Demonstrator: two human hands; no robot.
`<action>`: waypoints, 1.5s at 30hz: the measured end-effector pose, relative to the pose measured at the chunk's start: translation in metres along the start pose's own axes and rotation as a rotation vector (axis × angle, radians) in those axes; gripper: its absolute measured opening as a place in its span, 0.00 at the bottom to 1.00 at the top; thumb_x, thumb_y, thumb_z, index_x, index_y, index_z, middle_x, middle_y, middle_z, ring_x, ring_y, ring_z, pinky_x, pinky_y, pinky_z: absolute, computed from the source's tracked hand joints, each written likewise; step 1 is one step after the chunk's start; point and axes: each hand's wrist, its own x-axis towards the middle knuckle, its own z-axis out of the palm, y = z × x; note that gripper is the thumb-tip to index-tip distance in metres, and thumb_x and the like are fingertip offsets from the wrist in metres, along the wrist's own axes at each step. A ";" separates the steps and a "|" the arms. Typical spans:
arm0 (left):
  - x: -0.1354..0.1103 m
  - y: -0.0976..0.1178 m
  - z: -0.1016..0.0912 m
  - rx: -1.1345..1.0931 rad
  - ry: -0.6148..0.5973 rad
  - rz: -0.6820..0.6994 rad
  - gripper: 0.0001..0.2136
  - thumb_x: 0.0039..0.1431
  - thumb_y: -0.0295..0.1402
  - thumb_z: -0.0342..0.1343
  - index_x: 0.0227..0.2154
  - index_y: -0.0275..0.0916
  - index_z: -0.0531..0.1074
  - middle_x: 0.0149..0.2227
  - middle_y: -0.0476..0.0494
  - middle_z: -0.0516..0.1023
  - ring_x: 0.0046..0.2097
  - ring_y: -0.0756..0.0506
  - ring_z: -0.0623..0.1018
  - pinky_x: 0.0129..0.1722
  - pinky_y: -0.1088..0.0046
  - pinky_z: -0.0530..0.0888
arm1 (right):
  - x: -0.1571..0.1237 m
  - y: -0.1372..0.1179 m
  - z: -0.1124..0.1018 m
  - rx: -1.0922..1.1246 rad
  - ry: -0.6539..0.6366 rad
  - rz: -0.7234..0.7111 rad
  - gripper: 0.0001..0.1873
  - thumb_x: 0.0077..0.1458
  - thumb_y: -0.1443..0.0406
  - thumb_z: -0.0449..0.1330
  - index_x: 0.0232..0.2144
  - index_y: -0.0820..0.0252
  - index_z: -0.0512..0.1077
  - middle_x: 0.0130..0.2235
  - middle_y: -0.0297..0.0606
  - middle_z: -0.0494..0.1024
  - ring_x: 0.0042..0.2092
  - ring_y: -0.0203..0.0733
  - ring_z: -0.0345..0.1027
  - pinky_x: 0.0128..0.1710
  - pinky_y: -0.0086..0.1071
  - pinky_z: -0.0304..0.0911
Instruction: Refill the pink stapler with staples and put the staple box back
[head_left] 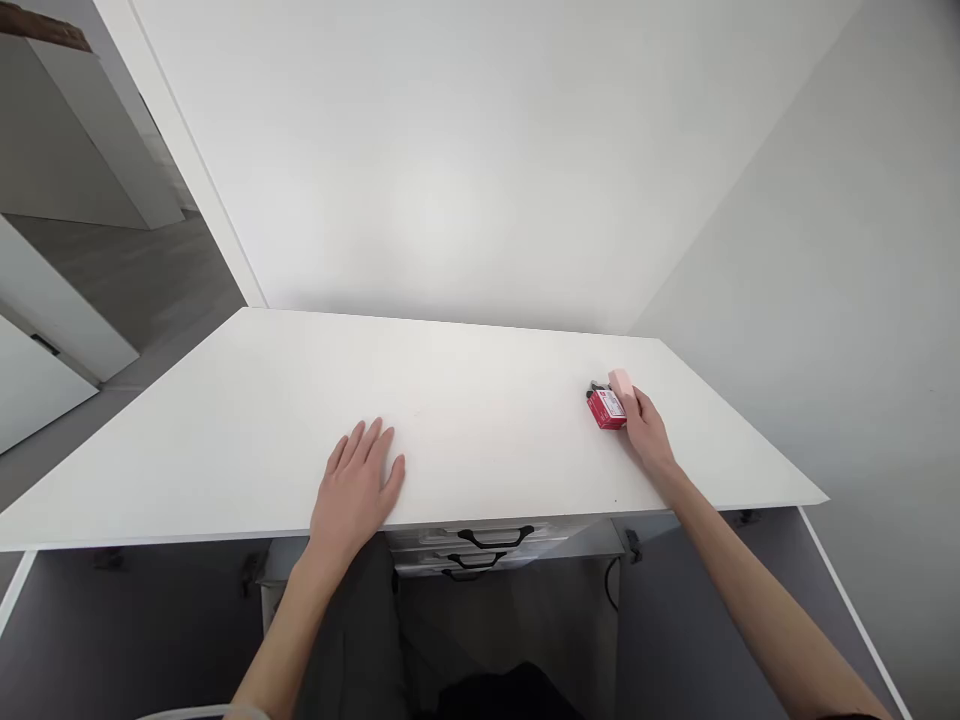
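Observation:
My left hand (352, 495) lies flat, palm down, with fingers spread on the white cabinet top (465, 400), holding nothing. Toward the right side of the same surface, my right hand (645, 430) is closed around a small pale pink box (621, 383). Against its fingers is a small red and white box (606, 409); whether the hand grips that as well I cannot tell. A small dark and silvery object (595, 388) shows just behind the red box, partly hidden.
Below the top's front edge are drawers with black handles (496, 540). Cabinet doors stand open at the left (150, 620) and right (697, 640). White wall (450, 150) rises behind the top. A doorway with grey floor (150, 290) is at the left.

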 end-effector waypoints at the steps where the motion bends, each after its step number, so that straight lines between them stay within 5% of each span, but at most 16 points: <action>1: 0.000 0.000 -0.001 -0.002 -0.005 -0.002 0.29 0.75 0.44 0.41 0.67 0.35 0.72 0.73 0.36 0.68 0.75 0.33 0.66 0.74 0.46 0.64 | 0.000 -0.001 0.001 -0.001 -0.006 -0.005 0.40 0.68 0.39 0.48 0.66 0.59 0.72 0.63 0.51 0.78 0.59 0.57 0.72 0.61 0.47 0.63; 15: -0.001 0.002 -0.001 0.011 -0.017 -0.001 0.28 0.75 0.44 0.41 0.68 0.36 0.72 0.73 0.37 0.66 0.76 0.33 0.65 0.75 0.47 0.63 | -0.008 -0.028 0.040 0.023 -0.163 -0.085 0.41 0.69 0.37 0.49 0.70 0.57 0.67 0.68 0.51 0.74 0.66 0.57 0.68 0.67 0.49 0.59; 36: -0.002 0.002 -0.001 -0.059 0.004 -0.008 0.25 0.75 0.42 0.46 0.66 0.39 0.72 0.72 0.36 0.68 0.75 0.31 0.65 0.74 0.41 0.64 | -0.085 -0.136 0.145 0.173 -0.567 -0.222 0.38 0.74 0.40 0.45 0.75 0.49 0.58 0.70 0.43 0.72 0.68 0.55 0.69 0.68 0.52 0.63; 41: -0.003 0.001 0.000 -0.057 0.008 -0.003 0.24 0.75 0.42 0.46 0.66 0.39 0.73 0.72 0.36 0.68 0.75 0.31 0.65 0.74 0.41 0.64 | -0.081 -0.141 0.153 0.127 -0.637 -0.206 0.40 0.74 0.43 0.49 0.79 0.50 0.51 0.75 0.44 0.65 0.73 0.57 0.63 0.72 0.57 0.58; 45: -0.004 0.001 0.000 -0.028 0.000 0.001 0.25 0.75 0.42 0.45 0.67 0.36 0.72 0.73 0.35 0.67 0.75 0.31 0.65 0.74 0.42 0.65 | -0.063 -0.136 0.154 0.134 -0.650 -0.293 0.37 0.73 0.45 0.52 0.78 0.46 0.55 0.74 0.41 0.66 0.72 0.56 0.64 0.72 0.57 0.58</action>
